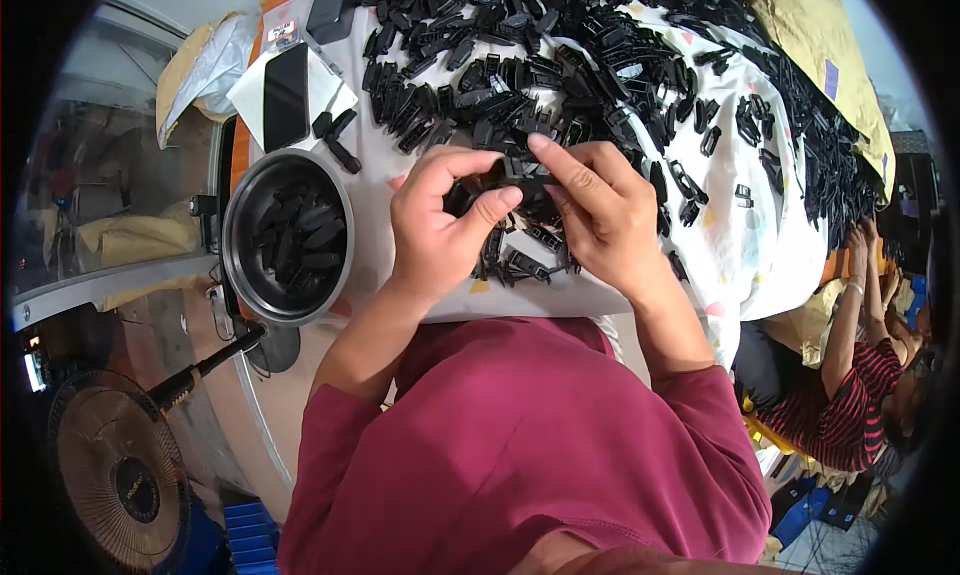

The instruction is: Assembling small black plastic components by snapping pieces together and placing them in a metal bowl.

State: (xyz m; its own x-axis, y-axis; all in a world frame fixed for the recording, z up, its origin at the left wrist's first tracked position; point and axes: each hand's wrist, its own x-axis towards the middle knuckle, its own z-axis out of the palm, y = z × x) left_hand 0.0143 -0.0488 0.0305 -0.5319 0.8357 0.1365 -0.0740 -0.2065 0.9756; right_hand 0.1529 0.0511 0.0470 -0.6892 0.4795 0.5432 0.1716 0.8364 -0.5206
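Over the near part of the table, my left hand (437, 220) and my right hand (612, 215) meet at a small black plastic part (522, 172). The left thumb and forefinger pinch its left end. On its other side, my right fingers close around it, with the forefinger stretched along the top. Its exact kind is too small to make out. Beneath and beyond the hands lie many similar black plastic pieces (500, 80) in loose heaps. A few more pieces (527, 265) sit between my wrists on the cloth.
A metal bowl (343, 265) of black parts stands at the left, below a dark phone (286, 97) on white paper. The white patterned cloth (770, 265) covers the table. A fan (120, 475) stands lower left. Another person (840, 395) reaches into the heap at right.
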